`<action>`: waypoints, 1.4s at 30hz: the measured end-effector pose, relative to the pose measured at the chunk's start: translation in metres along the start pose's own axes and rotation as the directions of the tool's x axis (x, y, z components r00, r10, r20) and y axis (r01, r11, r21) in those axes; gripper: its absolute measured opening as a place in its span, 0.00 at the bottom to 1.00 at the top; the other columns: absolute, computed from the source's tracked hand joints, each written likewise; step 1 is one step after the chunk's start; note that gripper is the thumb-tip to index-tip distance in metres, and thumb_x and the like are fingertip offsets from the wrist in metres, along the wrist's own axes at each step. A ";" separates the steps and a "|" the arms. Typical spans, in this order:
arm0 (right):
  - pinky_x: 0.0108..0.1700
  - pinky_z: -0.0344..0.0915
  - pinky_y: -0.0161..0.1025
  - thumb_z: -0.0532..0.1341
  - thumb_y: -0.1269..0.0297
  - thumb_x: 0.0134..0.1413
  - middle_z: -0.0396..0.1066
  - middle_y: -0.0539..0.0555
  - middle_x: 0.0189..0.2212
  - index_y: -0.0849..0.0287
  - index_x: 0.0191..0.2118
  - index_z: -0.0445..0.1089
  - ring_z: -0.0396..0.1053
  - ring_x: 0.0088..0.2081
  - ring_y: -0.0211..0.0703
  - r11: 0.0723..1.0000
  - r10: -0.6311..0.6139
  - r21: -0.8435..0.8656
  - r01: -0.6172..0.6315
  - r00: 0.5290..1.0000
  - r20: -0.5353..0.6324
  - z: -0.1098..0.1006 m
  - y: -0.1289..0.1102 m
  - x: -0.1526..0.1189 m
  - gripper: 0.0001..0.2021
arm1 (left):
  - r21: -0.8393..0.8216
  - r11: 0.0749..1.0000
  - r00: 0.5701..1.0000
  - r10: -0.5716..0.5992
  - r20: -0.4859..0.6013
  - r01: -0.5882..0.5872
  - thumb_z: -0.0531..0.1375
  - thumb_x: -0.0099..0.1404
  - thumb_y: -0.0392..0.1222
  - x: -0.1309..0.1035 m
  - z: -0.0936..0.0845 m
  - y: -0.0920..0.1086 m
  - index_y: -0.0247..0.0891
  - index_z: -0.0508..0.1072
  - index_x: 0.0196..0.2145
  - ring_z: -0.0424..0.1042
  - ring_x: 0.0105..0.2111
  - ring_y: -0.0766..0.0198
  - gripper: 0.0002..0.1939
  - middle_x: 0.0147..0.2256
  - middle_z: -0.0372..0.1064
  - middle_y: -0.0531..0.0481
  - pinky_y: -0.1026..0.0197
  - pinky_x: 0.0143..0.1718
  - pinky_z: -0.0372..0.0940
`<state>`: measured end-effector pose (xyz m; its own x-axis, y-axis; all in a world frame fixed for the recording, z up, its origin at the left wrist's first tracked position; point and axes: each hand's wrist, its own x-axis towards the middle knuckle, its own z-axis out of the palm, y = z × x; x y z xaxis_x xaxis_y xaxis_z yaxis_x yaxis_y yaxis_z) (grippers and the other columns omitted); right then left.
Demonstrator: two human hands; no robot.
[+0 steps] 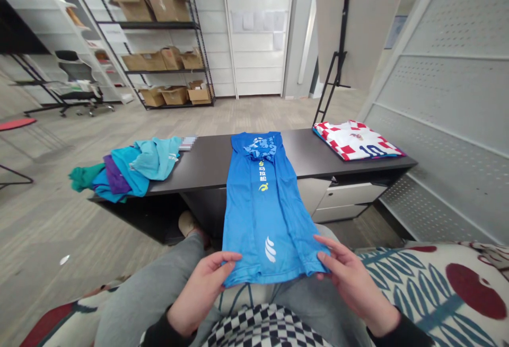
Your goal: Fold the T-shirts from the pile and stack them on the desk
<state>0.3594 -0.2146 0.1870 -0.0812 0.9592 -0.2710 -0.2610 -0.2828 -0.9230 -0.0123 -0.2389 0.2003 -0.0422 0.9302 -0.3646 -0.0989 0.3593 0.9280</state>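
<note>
A blue sports shirt (262, 204), folded into a long strip, runs from the dark table (207, 161) down onto my lap. My left hand (201, 288) pinches its near left corner. The near right corner is gripped by my right hand (352, 281). The shirt's far end lies bunched on the tabletop, with yellow characters and a white logo on its front. My grey-trousered legs lie under the near end.
A heap of teal, blue and purple clothes (131, 169) lies on the table's left end. A folded red-and-white checked jersey (358, 140) sits at the right end. Drawers (350, 196) are under the table. A patterned sofa (437, 288) is to my right; shelves with cardboard boxes (163, 61) stand behind.
</note>
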 end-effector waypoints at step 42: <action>0.44 0.82 0.42 0.58 0.67 0.80 0.82 0.55 0.30 0.59 0.47 0.76 0.82 0.33 0.47 0.985 0.163 0.041 -0.171 0.976 0.146 0.090 -0.213 0.497 0.09 | -0.238 0.971 0.998 0.030 0.057 -0.015 0.64 0.75 0.36 0.466 0.002 0.265 0.32 0.80 0.42 0.80 0.26 0.61 0.06 0.29 0.80 0.45 0.60 0.38 0.80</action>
<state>0.2876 0.3216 0.2734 -0.2622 0.8892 -0.3749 -0.2823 -0.4422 -0.8513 -0.0563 0.2897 0.2767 0.0112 0.9432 -0.3320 -0.3324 0.3167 0.8884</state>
